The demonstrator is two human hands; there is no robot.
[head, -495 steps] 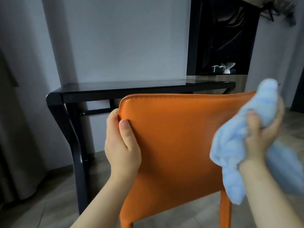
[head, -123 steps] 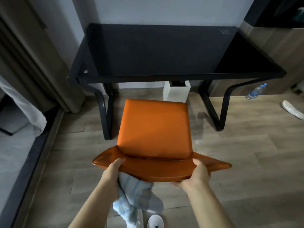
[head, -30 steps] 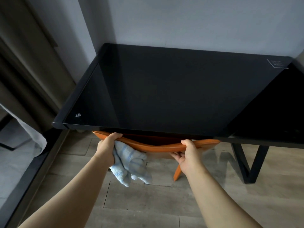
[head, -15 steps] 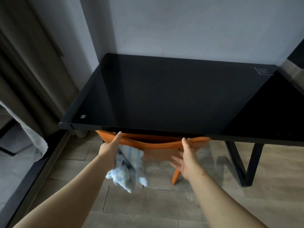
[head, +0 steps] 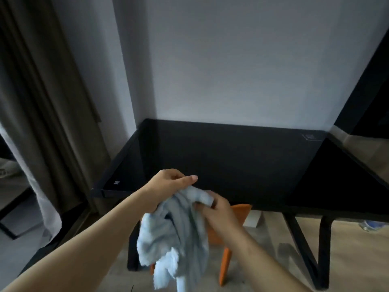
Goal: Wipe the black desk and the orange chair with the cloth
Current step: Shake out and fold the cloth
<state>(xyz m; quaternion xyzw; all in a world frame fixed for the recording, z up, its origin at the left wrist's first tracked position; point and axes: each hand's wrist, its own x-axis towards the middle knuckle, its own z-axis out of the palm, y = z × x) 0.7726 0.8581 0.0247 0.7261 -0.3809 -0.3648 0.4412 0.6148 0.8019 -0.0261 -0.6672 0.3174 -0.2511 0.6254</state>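
Limp, crumpled pale-blue cloth (head: 174,239) between left hand (head: 168,183) and right hand (head: 219,214)

We've got single wide head cam, tilted forward-down; left hand (head: 168,182), right hand (head: 219,214) close at lower centre, black desk (head: 231,161) mid-frame.

cloth (head: 174,234): pale blue, plain, lighter along the folds.
desk (head: 221,161): glossy black top, black legs; small pale marks at two corners.
chair (head: 242,211): solid orange on all visible parts.
wall (head: 242,70): flat pale grey.
curtain (head: 48,102): dull brown-grey, vertical folds.
floor (head: 353,249): light tan, wood grain.
floor item (head: 372,225): possibly blue; too blurred to confirm.
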